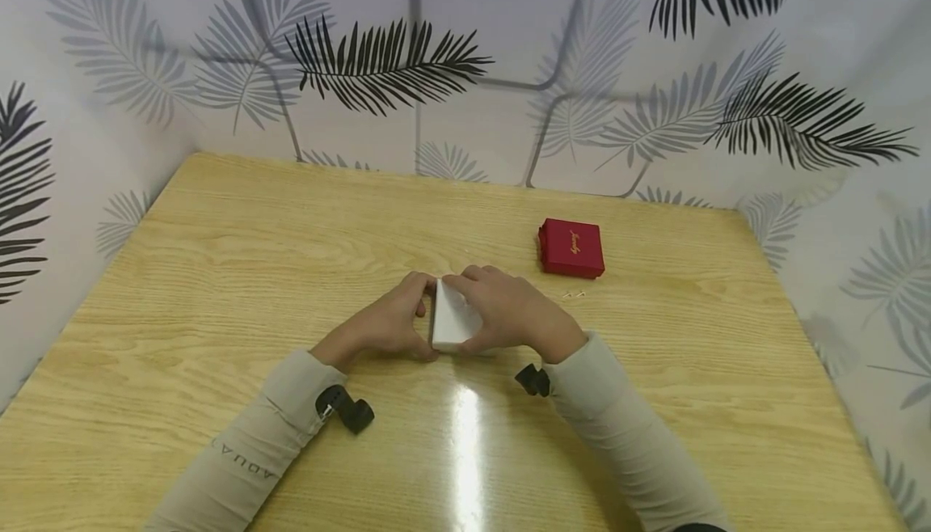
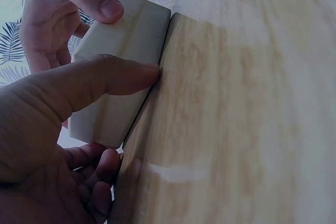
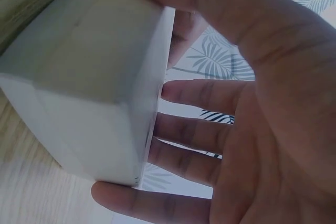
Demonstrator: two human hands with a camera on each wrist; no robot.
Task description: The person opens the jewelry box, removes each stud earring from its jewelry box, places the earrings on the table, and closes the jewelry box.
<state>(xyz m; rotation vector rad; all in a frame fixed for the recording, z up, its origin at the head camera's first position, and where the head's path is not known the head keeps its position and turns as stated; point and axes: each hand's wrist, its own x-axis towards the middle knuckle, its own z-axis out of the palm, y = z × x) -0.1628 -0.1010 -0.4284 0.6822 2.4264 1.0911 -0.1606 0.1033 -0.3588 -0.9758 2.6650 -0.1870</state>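
A small white box point(image 1: 452, 318) sits on the wooden table between my two hands. My left hand point(image 1: 393, 320) holds its left end low down, the thumb on the near side and fingers around the far side. From the right, my right hand point(image 1: 512, 310) reaches over the box and grips it, thumb on the near side and fingers at the top and far side. A seam runs along the side of the white box point(image 2: 134, 32) in the left wrist view. What lies inside the box is hidden.
A dark red box point(image 1: 573, 247) with gold lettering lies farther back on the right. Just in front of it are two tiny light-coloured pieces point(image 1: 580, 294), too small to make out. Leaf-patterned wall covering point(image 1: 465, 124) borders the back of the table point(image 1: 254, 273).
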